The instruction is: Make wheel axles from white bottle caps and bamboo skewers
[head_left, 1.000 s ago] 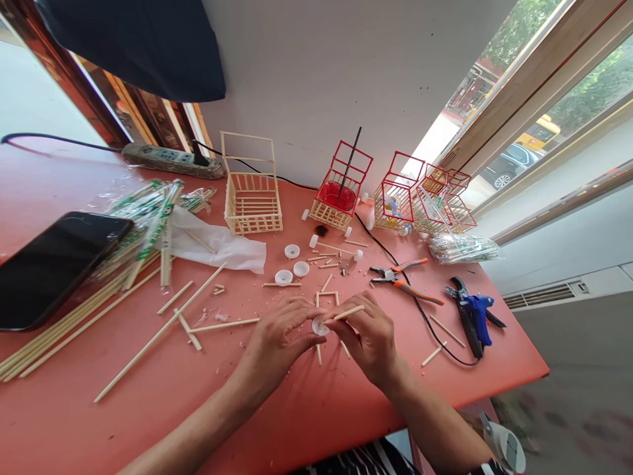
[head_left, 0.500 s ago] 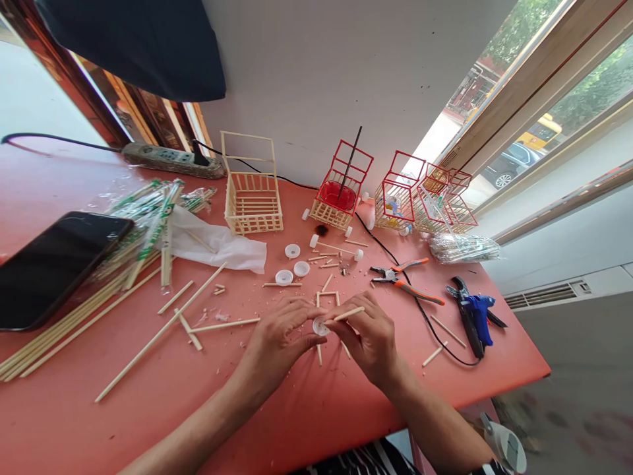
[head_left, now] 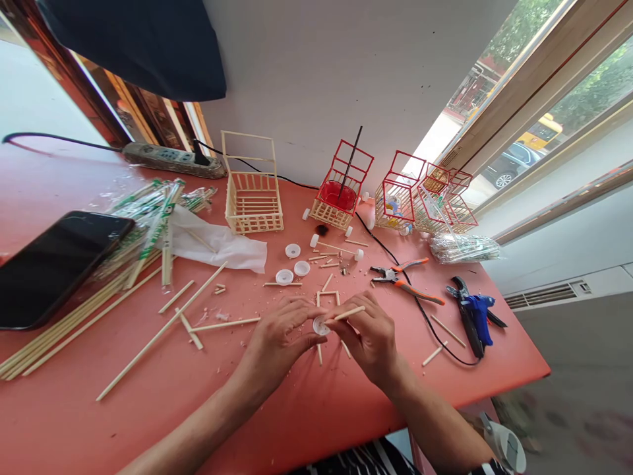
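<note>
Between thumb and fingers, my left hand grips a white bottle cap, its hollow side facing up. My right hand pinches a short wooden stick, one end of which meets the cap's inside. Whether the stick is fixed to the cap cannot be made out. Under both hands lies a small frame of sticks, partly hidden by the fingers. Three more bottle caps rest just beyond, near a stick axle with white cap wheels.
A plain stick cart and a red-topped cart stand at the wall. Pliers and a blue glue gun with a trailing cord lie right. Left are a phone, wrapped chopsticks and a power strip.
</note>
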{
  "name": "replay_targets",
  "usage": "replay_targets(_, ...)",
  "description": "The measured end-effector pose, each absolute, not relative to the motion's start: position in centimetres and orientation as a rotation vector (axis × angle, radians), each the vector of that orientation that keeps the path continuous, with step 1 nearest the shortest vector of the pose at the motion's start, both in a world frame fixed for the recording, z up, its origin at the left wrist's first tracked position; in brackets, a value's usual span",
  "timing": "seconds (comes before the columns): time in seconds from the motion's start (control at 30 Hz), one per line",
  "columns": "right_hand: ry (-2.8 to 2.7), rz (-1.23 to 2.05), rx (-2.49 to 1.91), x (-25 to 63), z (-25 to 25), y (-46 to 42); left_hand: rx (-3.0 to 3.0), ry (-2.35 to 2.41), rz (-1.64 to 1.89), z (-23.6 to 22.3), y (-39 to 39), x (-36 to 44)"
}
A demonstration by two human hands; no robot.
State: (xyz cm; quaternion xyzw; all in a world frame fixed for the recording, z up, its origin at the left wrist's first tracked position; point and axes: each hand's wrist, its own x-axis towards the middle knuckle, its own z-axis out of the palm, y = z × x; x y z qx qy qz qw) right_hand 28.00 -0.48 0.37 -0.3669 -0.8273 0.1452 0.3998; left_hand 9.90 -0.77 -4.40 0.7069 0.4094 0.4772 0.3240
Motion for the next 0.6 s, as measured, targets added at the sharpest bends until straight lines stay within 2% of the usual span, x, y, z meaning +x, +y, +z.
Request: replay_targets(0.6,-2.098,0.347,-0.942,27.94,0.5,-0.49,1.85,1.081,1.233,-4.22,-0.76,9.94)
